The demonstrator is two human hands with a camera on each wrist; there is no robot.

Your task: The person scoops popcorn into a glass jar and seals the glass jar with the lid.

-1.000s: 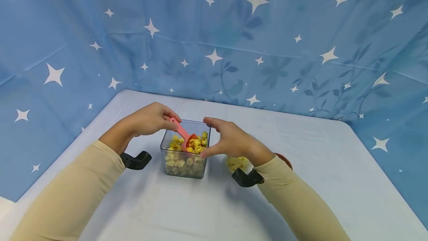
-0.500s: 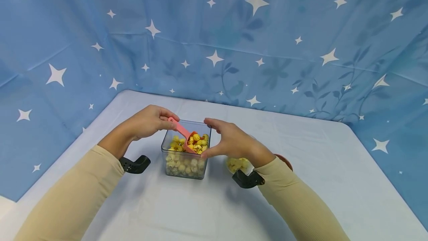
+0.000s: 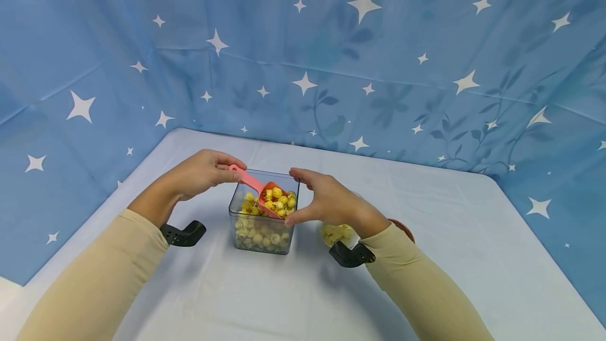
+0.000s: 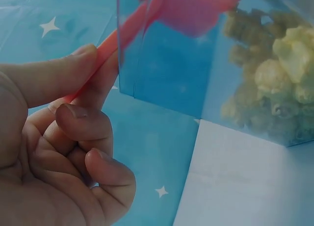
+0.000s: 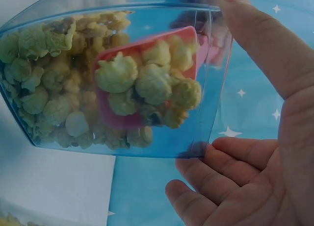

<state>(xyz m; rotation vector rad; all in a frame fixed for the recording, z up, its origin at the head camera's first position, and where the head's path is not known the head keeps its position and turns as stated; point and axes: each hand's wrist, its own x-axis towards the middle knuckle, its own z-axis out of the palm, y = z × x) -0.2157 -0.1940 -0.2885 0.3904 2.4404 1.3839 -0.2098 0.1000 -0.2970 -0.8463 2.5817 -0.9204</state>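
A clear plastic container (image 3: 258, 217) stands mid-table, partly filled with yellow popcorn (image 3: 248, 205). My left hand (image 3: 203, 173) pinches the handle of a pink scoop (image 3: 253, 183) between thumb and fingers, at the container's left rim. The scoop slants down into the container, its bowl heaped with popcorn, as the right wrist view also shows through the wall. My right hand (image 3: 331, 199) grips the container's right side, thumb at the near corner and fingers at the far one. In the left wrist view the other fingers (image 4: 110, 169) curl below the handle.
Under my right wrist, a clear bowl of popcorn (image 3: 337, 232) is partly hidden. Behind the right forearm shows the reddish-brown rim (image 3: 403, 227) of another item. A white cloth (image 3: 236, 299) covers the table, and a blue star-patterned curtain (image 3: 265, 30) hangs behind.
My left hand has moved slightly left, and the scoop has turned and risen, with more popcorn visible in its bowl. The right hand and container have stayed almost still.
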